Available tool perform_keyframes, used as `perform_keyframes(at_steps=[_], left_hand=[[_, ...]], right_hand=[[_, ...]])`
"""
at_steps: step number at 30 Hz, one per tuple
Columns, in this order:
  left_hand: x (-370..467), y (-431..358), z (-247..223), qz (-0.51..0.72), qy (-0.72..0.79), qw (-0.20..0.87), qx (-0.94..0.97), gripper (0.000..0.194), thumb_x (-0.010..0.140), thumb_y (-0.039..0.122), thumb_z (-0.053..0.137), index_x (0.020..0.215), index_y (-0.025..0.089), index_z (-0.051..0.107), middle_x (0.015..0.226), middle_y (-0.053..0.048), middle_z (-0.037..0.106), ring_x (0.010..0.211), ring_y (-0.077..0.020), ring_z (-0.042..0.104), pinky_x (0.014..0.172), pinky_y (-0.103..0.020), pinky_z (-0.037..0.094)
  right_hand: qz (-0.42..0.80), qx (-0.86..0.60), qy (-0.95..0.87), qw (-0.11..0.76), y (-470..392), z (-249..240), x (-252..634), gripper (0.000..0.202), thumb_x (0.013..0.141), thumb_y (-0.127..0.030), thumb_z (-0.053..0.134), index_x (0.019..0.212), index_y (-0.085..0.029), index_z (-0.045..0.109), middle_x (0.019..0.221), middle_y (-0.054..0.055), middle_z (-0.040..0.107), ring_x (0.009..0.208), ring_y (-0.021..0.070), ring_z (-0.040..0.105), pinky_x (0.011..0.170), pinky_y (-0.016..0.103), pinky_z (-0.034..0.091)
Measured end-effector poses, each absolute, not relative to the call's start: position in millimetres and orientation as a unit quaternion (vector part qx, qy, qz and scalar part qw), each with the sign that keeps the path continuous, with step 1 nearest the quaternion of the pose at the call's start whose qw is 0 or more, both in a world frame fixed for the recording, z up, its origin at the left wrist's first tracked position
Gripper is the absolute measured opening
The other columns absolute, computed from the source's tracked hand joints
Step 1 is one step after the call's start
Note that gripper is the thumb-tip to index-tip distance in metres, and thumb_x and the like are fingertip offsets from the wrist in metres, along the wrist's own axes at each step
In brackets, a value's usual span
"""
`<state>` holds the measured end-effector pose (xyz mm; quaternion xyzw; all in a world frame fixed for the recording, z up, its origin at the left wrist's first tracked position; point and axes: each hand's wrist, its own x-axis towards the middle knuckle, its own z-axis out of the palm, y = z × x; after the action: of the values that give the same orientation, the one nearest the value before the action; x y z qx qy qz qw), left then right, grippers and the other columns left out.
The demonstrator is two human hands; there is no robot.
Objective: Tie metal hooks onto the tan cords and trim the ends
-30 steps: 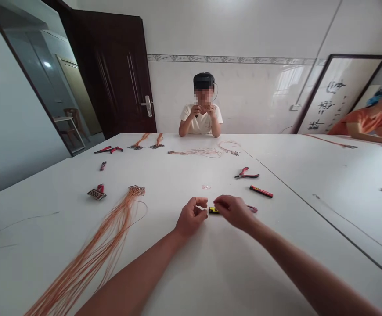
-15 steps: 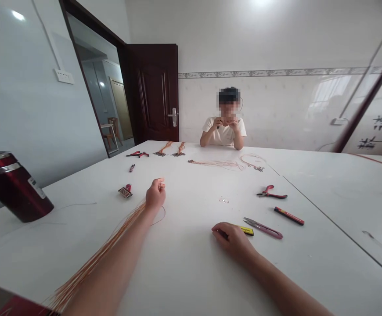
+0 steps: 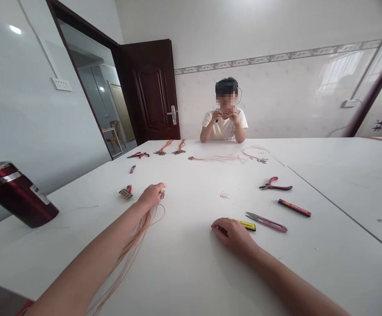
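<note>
My left hand (image 3: pixel 152 195) is closed at the left of the white table (image 3: pixel 184 267), thumb and fingers pinched together. A bundle of thin orange-brown cords (image 3: pixel 138 239) hangs from it and trails toward me beside the forearm. Small metal loops or hooks (image 3: pixel 162 194) show at the fingertips. My right hand (image 3: pixel 233 232) rests on the table with curled fingers. Something dark shows under them, too hidden to name. Just behind this hand lies a yellow lighter (image 3: pixel 243 224), with thread snips (image 3: pixel 266 222) to its right.
Pliers (image 3: pixel 275 184) and a red lighter (image 3: pixel 294 207) lie right. A dark red tumbler (image 3: pixel 19 195) stands left. Farther off are more cord bundles (image 3: pixel 178 149), red-handled pliers (image 3: pixel 138 155) and a small razor-like tool (image 3: pixel 125 192). A co-worker (image 3: pixel 224 123) sits opposite, hands raised.
My left hand has turned over, and the cords now hang below it, gathered closer to the hand. The view has shifted slightly. My right hand stays almost in place.
</note>
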<state>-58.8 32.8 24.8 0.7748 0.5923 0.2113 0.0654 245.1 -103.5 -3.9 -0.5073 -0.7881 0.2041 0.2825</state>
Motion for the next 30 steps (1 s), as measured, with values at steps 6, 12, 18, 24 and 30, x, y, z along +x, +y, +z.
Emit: perform_keyframes(at_steps=[6, 12, 18, 24, 30], left_hand=[[-55.6, 38.8, 29.0, 0.183, 0.571, 0.073, 0.797, 0.044, 0.061, 0.008, 0.045, 0.099, 0.024, 0.060, 0.073, 0.000, 0.063, 0.075, -0.0153, 0.056, 0.070, -0.023, 0.040], [-59.3, 42.1, 33.7, 0.201, 0.579, 0.087, 0.786, 0.039, 0.061, 0.011, 0.047, 0.096, 0.024, 0.058, 0.063, 0.003, 0.059, 0.068, -0.0138, 0.056, 0.066, -0.022, 0.040], [-64.4, 40.1, 33.1, 0.232, 0.605, 0.112, 0.753, 0.035, 0.064, 0.019, 0.049, 0.099, 0.020, 0.054, 0.069, 0.003, 0.059, 0.067, -0.0117, 0.057, 0.063, -0.021, 0.042], [-67.0, 41.2, 29.4, 0.240, 0.616, 0.121, 0.740, 0.031, 0.066, 0.023, 0.049, 0.097, 0.018, 0.052, 0.067, 0.002, 0.058, 0.060, -0.0109, 0.056, 0.058, -0.021, 0.042], [-63.2, 41.7, 30.8, 0.206, 0.602, 0.120, 0.762, 0.027, 0.063, 0.018, 0.052, 0.089, 0.020, 0.058, 0.065, 0.002, 0.060, 0.065, -0.0131, 0.057, 0.063, -0.023, 0.042]], right_hand=[[0.207, -0.507, -0.786, 0.286, -104.3, -1.4, 244.7, 0.023, 0.078, -0.023, 0.038, 0.081, -0.022, 0.061, 0.079, 0.001, 0.064, 0.072, 0.0156, 0.056, 0.062, 0.026, 0.038], [0.217, -0.511, -0.780, 0.289, -104.0, -0.3, 244.0, 0.023, 0.078, -0.024, 0.039, 0.079, -0.022, 0.061, 0.076, 0.002, 0.064, 0.070, 0.0159, 0.056, 0.060, 0.026, 0.038], [0.223, -0.509, -0.779, 0.290, -103.9, -0.8, 244.8, 0.023, 0.078, -0.025, 0.038, 0.080, -0.022, 0.061, 0.078, 0.001, 0.064, 0.070, 0.0151, 0.056, 0.061, 0.026, 0.039], [0.223, -0.508, -0.778, 0.294, -103.5, -1.5, 245.5, 0.023, 0.078, -0.025, 0.038, 0.078, -0.021, 0.061, 0.076, 0.002, 0.063, 0.068, 0.0148, 0.055, 0.060, 0.025, 0.038], [0.224, -0.509, -0.777, 0.294, -103.0, -0.1, 246.0, 0.022, 0.078, -0.025, 0.038, 0.078, -0.022, 0.060, 0.076, 0.000, 0.063, 0.068, 0.0144, 0.055, 0.060, 0.025, 0.038]])
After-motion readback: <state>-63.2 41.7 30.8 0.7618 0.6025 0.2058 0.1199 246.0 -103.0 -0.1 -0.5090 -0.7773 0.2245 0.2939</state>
